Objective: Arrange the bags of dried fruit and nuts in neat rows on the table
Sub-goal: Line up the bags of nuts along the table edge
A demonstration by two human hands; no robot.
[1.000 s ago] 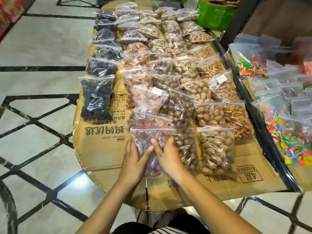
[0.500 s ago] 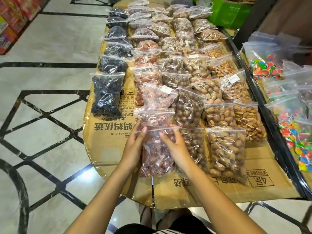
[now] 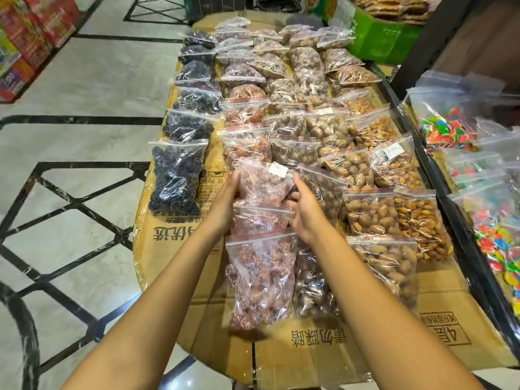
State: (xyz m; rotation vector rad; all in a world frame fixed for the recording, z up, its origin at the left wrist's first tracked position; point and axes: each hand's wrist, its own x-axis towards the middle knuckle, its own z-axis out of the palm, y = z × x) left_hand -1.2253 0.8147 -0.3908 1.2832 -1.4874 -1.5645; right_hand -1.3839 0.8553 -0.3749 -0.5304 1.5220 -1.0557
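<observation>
Clear zip bags of dried fruit and nuts lie in several columns on a cardboard-covered table (image 3: 318,353). A bag of reddish dried fruit (image 3: 260,280) lies flat at the near end of the second column, with no hand on it. Two places further back sits a tilted bag of reddish fruit with a white label (image 3: 263,182). My left hand (image 3: 226,202) presses against its left edge. My right hand (image 3: 305,213) cups its right lower corner, thumb up. A column of dark fruit bags (image 3: 176,182) runs along the left side.
Bags of coloured candy (image 3: 498,232) fill a second table on the right, behind a black frame edge (image 3: 461,235). A green box (image 3: 377,40) stands at the far end. Red cartons (image 3: 25,43) line the tiled floor at far left.
Both hands have left the near bag of reddish fruit, which now lies flat, and reached further back to the labelled bag. The view has shifted closer.
</observation>
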